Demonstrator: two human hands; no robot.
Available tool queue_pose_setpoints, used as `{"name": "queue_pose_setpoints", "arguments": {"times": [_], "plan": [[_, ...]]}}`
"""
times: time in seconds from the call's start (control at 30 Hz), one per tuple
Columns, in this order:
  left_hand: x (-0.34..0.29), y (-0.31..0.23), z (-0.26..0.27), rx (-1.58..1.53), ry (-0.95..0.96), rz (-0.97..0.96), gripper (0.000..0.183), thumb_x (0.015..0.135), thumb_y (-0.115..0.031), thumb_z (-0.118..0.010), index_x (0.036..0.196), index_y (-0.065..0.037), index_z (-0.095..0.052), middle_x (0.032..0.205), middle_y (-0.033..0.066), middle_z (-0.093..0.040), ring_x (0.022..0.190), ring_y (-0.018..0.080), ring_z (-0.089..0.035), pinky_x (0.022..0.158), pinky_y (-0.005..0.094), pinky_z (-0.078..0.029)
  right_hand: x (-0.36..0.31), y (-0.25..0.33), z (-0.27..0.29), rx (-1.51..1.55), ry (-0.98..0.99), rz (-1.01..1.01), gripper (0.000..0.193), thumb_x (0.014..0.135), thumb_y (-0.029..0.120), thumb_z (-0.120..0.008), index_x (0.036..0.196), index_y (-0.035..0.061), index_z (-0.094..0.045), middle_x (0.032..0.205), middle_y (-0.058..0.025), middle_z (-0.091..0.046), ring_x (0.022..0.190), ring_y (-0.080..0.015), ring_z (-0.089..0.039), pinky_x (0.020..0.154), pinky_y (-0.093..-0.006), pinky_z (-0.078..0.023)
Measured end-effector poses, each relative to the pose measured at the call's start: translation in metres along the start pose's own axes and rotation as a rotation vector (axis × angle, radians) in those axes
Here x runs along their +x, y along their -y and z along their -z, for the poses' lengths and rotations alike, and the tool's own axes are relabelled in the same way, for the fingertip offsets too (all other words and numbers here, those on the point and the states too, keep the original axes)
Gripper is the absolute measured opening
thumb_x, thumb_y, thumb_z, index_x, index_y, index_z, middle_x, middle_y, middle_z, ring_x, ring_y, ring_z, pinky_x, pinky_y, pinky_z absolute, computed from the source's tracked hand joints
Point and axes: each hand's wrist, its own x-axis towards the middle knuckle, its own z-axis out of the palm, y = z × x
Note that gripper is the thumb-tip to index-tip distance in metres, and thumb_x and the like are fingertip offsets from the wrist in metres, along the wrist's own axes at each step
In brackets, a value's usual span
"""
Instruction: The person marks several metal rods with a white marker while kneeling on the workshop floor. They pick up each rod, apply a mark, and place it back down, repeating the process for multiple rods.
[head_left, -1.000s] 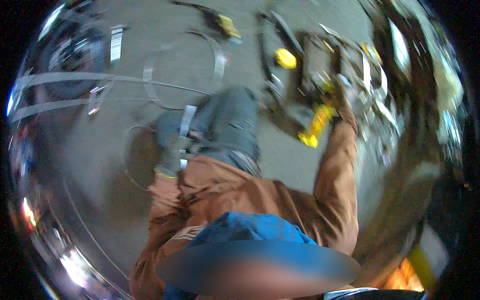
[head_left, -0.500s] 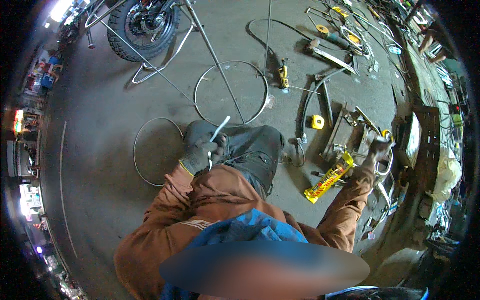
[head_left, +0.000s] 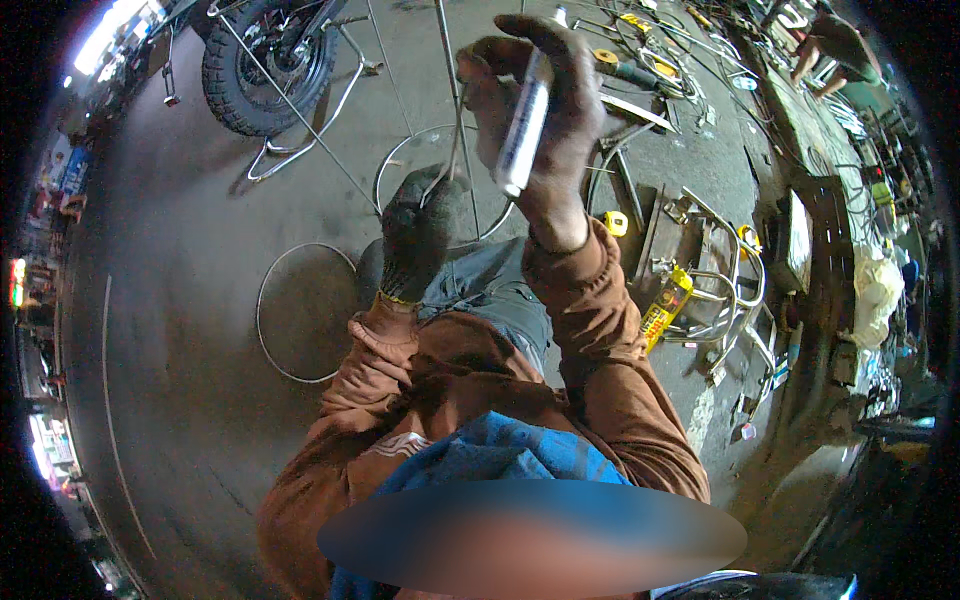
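Observation:
My bare right hand (head_left: 565,120) is raised high in front of me, its fingers closed round a white marker pen (head_left: 524,138) that tilts up to the right. Below and left of it, my gloved left hand (head_left: 424,225) is closed on a thin pale strip (head_left: 433,186), partly hidden by the fingers. Both hands are beside the slim upright rods of a metal frame (head_left: 470,140). Under them a large wire hoop (head_left: 380,172) stands out on the floor, partly covered by my hands. A second hoop (head_left: 262,325) lies to the left of my knee.
A motorcycle wheel (head_left: 270,70) stands at the far left. To my right lie a yellow tape measure (head_left: 615,223), a yellow packet (head_left: 668,305) and bent metal tubing (head_left: 750,285). An angle grinder (head_left: 625,68) and cables are farther back. Another person (head_left: 838,48) is at the far right.
My right hand has come from the metal parts at the right to the front middle, now holding the marker pen. My left hand has moved forward and up with the strip.

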Motion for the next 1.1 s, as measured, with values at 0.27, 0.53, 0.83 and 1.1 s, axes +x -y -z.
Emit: {"name": "queue_pose_setpoints", "arguments": {"times": [0.27,0.53,0.83,1.1], "plan": [[-0.001,0.045,-0.009,-0.633,-0.100,0.252,0.022,0.101,-0.018,-0.062,0.120,-0.008,-0.064,0.090,-0.0006,-0.066,0.070,0.0051,-0.055,0.057,0.0227,-0.045,0.021,-0.019,-0.047,0.076,-0.052,-0.007,0.035,0.089,-0.006,-0.063,0.122,0.0000,-0.054,0.093,-0.0073,-0.063,0.079,-0.0122,-0.059,0.067,-0.0240,-0.048],[0.049,0.086,-0.031,-0.254,-0.207,-0.070,0.020,0.102,-0.019,-0.061,0.115,-0.005,-0.065,0.097,0.0018,-0.067,0.090,0.0130,-0.063,0.074,0.0298,-0.052,-0.036,-0.067,-0.024,-0.081,-0.294,-0.231,0.041,0.091,0.012,-0.070,0.124,0.0002,-0.048,0.101,-0.0120,-0.072,0.082,-0.0158,-0.068,0.071,-0.0269,-0.054],[0.043,0.067,-0.039,-0.348,-0.176,0.014,0.023,0.102,-0.014,-0.059,0.122,-0.002,-0.063,0.110,0.0059,-0.066,0.101,0.0120,-0.059,0.087,0.0286,-0.049,-0.058,-0.071,-0.039,-0.261,-0.110,-0.151,0.039,0.088,0.011,-0.074,0.121,0.0043,-0.053,0.095,-0.0099,-0.072,0.081,-0.0139,-0.068,0.069,-0.0290,-0.054],[0.037,0.067,-0.045,-0.504,-0.106,0.161,0.026,0.097,-0.006,-0.061,0.122,0.000,-0.063,0.113,0.0071,-0.066,0.103,0.0131,-0.058,0.090,0.0302,-0.048,-0.047,-0.077,-0.041,-0.345,-0.237,-0.084,0.040,0.083,-0.001,-0.072,0.117,0.0062,-0.054,0.084,-0.0081,-0.072,0.071,-0.0161,-0.068,0.064,-0.0301,-0.053]]}}
